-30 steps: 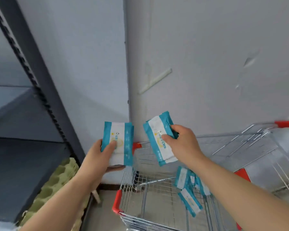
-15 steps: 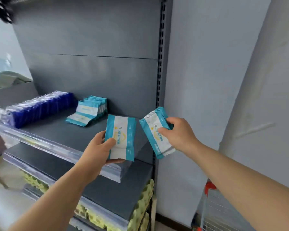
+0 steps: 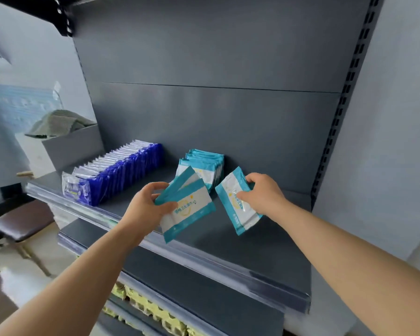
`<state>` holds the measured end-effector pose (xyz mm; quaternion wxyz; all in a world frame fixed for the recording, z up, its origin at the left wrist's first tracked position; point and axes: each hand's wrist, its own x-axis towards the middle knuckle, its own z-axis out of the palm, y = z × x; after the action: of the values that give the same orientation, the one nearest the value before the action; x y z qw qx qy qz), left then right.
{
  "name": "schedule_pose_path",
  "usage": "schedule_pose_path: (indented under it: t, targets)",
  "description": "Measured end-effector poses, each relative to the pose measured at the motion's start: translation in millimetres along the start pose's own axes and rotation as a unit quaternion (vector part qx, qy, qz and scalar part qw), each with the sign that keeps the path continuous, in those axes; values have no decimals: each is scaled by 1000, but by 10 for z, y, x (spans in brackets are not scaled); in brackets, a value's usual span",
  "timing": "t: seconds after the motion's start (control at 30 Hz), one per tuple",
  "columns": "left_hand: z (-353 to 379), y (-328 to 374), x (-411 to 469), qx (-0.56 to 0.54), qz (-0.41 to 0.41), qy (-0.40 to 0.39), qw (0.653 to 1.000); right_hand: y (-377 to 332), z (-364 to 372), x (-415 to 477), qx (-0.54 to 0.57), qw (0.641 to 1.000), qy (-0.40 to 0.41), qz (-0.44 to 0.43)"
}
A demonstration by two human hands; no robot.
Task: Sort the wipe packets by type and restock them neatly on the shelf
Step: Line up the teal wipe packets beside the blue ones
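- Up at 12 o'clock, the grey shelf [image 3: 264,241] carries two sorted groups of wipe packets.
- At about 10 o'clock on it stands the row of dark-blue packets [image 3: 117,175], upright and packed close, running from the front edge back toward the rear panel.
- Just right of centre, near the rear panel, stands the stack of teal-and-white packets [image 3: 207,164]; it is well apart from the blue row.
- The left hand [image 3: 144,207] grips two teal-and-white packets [image 3: 186,207], fanned one over the other and tilted, thumb on top; they are held above the shelf's front half, just in front of the teal stack.
- The right hand [image 3: 262,194] is closed around a single teal-and-white packet [image 3: 237,202] by its upper edge, at about 2 o'clock from the left hand; the packet hangs slanted over the shelf, just right of the teal stack.
- At 9 o'clock a grey box [image 3: 70,146] beside the shelf holds a folded striped cloth [image 3: 58,123].
- Below, at 6 o'clock, yellow egg trays [image 3: 153,309] lie on a lower shelf.
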<state>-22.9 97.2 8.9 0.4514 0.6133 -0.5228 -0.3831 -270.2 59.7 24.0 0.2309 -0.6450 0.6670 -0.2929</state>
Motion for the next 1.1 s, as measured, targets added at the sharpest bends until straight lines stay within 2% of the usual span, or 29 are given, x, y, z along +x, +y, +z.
schedule_pose_path:
  t: [0.2,0.5,0.67,0.87,0.97,1.03,1.1]
  targets:
    - [2,3,682,42,17,-43,998,84,208,532,-96,994,-22,46]
    - [-3,-67,1349,117,68,-147,980,111,208,995,-81,987,-75,114]
    - [-73,-156,1625,142,89,-190,967,97,261,1017,-111,978,-84,153]
    - [-200,-255,1930,169,101,-277,941,40,265,902,-26,976,-35,215]
    - [-252,-267,2029,86,95,-314,941,-34,293,794,2,973,16,232]
    - [-263,-281,2032,-18,60,-346,936,-90,339,695,-17,972,57,226]
    - [-248,-325,2035,-74,31,-359,930,-140,386,587,-31,971,102,214]
